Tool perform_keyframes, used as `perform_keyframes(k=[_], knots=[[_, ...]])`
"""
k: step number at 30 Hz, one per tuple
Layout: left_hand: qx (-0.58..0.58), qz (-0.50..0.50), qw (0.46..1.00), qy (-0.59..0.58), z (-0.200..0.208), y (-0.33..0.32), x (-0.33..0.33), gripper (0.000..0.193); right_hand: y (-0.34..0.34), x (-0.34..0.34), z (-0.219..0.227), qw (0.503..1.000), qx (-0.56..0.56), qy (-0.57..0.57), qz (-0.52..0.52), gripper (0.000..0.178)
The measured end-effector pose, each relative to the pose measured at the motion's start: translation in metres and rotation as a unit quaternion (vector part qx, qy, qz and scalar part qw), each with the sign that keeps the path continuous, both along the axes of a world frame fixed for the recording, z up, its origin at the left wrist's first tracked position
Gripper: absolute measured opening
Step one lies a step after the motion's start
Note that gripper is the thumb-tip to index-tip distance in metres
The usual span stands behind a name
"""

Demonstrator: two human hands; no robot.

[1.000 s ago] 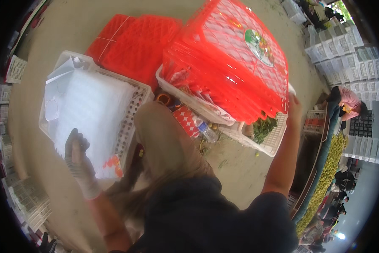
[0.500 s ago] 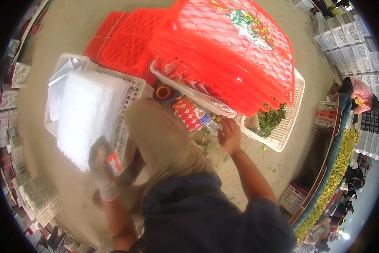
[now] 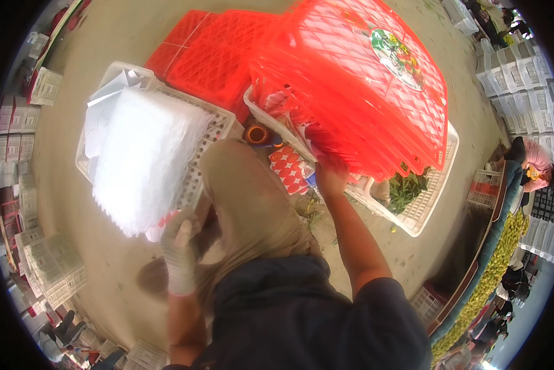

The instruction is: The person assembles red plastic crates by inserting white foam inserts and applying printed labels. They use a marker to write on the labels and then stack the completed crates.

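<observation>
Left grip [image 3: 180, 235]: gloved, closure can't be told; white stack [image 3: 147, 151] just up-left of it. Right grip [image 3: 331, 174]: bare, closure unclear; red crates [image 3: 345, 108] up-right, bottle [image 3: 311, 179] just left.

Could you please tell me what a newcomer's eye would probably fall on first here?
Probably the big stack of glossy red latticed plastic pieces, upper centre to right, over a white crate. Next would come the bright white stack of sheets on the left, beyond the person's knee. At the far right, a long band of small yellow-green fruit runs along the picture's curved edge.
</observation>
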State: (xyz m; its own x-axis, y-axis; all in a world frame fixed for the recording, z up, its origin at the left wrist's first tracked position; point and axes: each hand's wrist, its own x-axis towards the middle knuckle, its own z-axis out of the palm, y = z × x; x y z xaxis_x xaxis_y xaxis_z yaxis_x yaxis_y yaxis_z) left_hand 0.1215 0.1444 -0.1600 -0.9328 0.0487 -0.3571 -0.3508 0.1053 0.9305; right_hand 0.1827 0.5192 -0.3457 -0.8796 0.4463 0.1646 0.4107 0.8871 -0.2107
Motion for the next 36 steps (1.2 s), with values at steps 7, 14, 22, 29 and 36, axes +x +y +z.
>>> perform_keyframes(k=[7,14,22,29,36], knots=[[-0.003,-0.034,0.999,-0.028,-0.002,0.004,-0.001,0.033,0.015,0.003,0.009,0.985,-0.017,-0.169,0.029,0.019],[-0.012,-0.069,0.997,-0.025,-0.005,0.001,-0.002,0.035,0.014,0.037,0.297,0.942,-0.135,-0.211,0.223,0.024],[0.285,-0.186,0.94,0.022,0.04,0.039,-0.052,0.105,0.085,0.094,0.381,0.777,-0.586,0.189,0.133,0.046],[0.283,-0.092,0.954,0.03,-0.03,-0.067,-0.024,0.056,0.012,0.014,0.227,0.739,-0.669,-0.082,0.027,0.037],[0.241,0.0,0.958,-0.158,-0.022,-0.077,-0.011,0.044,-0.047,-0.01,0.151,0.646,-0.76,-0.043,-0.063,0.043]])
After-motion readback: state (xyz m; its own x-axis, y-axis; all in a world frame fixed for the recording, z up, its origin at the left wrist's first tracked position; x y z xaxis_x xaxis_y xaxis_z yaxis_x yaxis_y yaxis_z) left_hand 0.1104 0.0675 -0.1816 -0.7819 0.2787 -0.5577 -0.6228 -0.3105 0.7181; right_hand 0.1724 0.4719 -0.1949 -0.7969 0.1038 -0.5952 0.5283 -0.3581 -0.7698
